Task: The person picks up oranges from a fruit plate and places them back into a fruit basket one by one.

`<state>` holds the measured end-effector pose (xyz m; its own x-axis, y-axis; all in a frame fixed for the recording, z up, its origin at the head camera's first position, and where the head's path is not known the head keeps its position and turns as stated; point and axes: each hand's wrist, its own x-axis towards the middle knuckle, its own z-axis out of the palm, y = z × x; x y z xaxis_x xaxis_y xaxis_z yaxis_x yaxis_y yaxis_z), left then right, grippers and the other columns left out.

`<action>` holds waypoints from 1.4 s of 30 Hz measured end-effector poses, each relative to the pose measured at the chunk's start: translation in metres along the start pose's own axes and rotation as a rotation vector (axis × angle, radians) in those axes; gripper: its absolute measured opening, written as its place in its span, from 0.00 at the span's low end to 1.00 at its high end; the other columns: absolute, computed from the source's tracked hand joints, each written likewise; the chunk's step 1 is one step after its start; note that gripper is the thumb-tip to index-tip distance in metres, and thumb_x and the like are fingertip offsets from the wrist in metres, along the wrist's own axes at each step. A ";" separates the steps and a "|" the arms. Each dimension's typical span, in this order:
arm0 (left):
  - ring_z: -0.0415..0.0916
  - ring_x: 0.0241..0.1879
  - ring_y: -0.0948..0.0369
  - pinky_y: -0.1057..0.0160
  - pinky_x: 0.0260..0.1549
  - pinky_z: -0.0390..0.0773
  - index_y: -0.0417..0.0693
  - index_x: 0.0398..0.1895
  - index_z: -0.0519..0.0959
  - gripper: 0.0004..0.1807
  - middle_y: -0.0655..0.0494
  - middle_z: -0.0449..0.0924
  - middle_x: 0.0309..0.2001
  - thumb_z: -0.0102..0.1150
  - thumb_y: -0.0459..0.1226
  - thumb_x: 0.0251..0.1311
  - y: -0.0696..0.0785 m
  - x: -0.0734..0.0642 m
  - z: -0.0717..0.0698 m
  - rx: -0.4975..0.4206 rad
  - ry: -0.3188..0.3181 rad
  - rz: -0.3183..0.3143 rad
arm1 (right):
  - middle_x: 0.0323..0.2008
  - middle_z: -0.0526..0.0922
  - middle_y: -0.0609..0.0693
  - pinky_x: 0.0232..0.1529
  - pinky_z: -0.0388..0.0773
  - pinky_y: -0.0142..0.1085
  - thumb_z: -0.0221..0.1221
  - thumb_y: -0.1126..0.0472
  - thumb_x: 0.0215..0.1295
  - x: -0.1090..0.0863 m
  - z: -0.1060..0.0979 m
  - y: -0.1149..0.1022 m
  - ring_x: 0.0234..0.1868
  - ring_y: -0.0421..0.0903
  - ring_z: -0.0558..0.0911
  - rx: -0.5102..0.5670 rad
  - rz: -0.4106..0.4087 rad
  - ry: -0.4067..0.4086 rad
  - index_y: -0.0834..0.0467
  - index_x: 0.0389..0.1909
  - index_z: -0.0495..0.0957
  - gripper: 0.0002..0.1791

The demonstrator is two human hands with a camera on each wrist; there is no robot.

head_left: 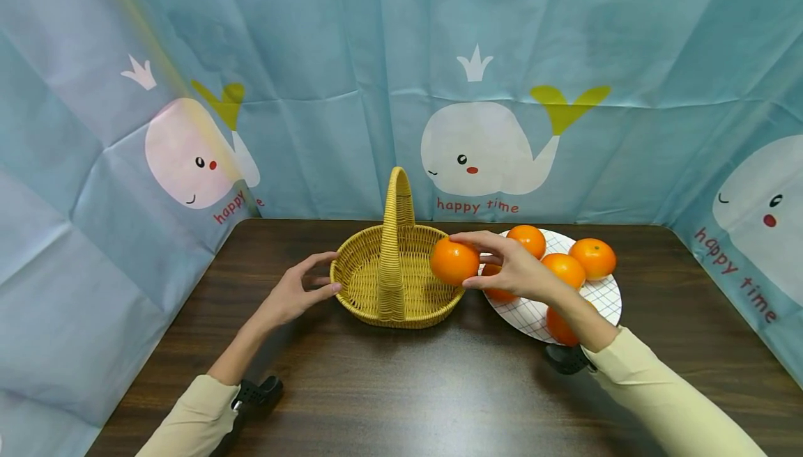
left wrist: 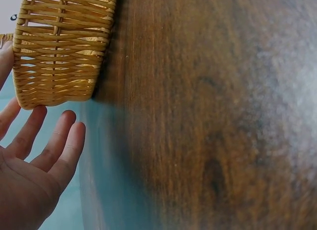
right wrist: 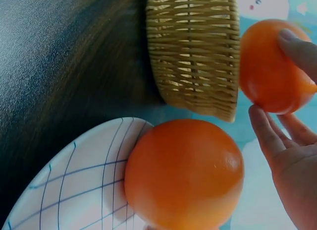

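Observation:
My right hand [head_left: 511, 267] holds an orange [head_left: 454, 261] between thumb and fingers, at the right rim of a yellow wicker basket [head_left: 360, 307]. In the right wrist view, this orange [right wrist: 272, 66] is level with the basket's top edge. At the basket's left end, my left hand [head_left: 295, 295] touches the rim with its thumb and fingertips. Spread, fairly straight fingers [left wrist: 54, 145] show there in the left wrist view. A tall arched handle [head_left: 392, 248] crosses the basket; no fruit shows in the visible part of its inside.
Right of the basket, a white plate [head_left: 605, 304] with a grid pattern bears several oranges [head_left: 593, 259], some partly hidden by my right hand and forearm. All stand on a dark wooden table [head_left: 401, 387]. A blue whale-print curtain [head_left: 326, 150] hangs behind and at both sides.

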<state>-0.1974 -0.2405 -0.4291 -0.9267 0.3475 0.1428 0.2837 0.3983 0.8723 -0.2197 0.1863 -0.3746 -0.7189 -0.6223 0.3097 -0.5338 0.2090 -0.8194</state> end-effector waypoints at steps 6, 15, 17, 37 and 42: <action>0.78 0.56 0.40 0.57 0.45 0.84 0.44 0.73 0.67 0.33 0.37 0.65 0.70 0.67 0.35 0.67 -0.001 0.000 0.000 0.001 0.001 0.007 | 0.66 0.74 0.48 0.51 0.81 0.52 0.77 0.63 0.55 0.005 0.005 0.001 0.59 0.49 0.78 -0.058 0.010 0.005 0.53 0.69 0.75 0.39; 0.78 0.56 0.41 0.58 0.45 0.84 0.43 0.73 0.67 0.33 0.37 0.65 0.70 0.67 0.35 0.67 -0.001 0.000 0.001 -0.004 -0.001 0.001 | 0.62 0.77 0.52 0.56 0.78 0.51 0.74 0.66 0.58 0.007 0.007 0.003 0.58 0.55 0.79 -0.050 0.016 -0.008 0.57 0.65 0.77 0.33; 0.78 0.56 0.41 0.58 0.45 0.84 0.43 0.73 0.67 0.33 0.37 0.65 0.70 0.67 0.35 0.67 0.000 0.000 0.001 -0.004 0.000 -0.001 | 0.60 0.79 0.55 0.55 0.79 0.50 0.73 0.68 0.59 0.005 0.005 0.002 0.56 0.59 0.80 -0.039 0.021 0.004 0.59 0.63 0.79 0.29; 0.78 0.56 0.40 0.57 0.45 0.84 0.43 0.73 0.67 0.33 0.37 0.64 0.70 0.67 0.35 0.67 -0.001 0.000 0.000 -0.004 -0.003 0.007 | 0.47 0.84 0.62 0.45 0.84 0.38 0.68 0.74 0.62 -0.035 -0.048 -0.002 0.46 0.54 0.86 -0.049 0.052 0.116 0.66 0.51 0.82 0.16; 0.78 0.56 0.40 0.57 0.45 0.84 0.43 0.73 0.67 0.33 0.37 0.64 0.70 0.67 0.35 0.67 -0.001 0.000 0.000 0.003 -0.002 0.001 | 0.47 0.83 0.68 0.44 0.84 0.36 0.67 0.77 0.62 -0.048 -0.063 -0.001 0.45 0.51 0.87 -0.088 0.057 0.141 0.69 0.52 0.81 0.16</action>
<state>-0.1976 -0.2409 -0.4299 -0.9261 0.3492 0.1426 0.2852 0.4007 0.8707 -0.2127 0.2633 -0.3585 -0.8013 -0.4965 0.3339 -0.5230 0.3102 -0.7939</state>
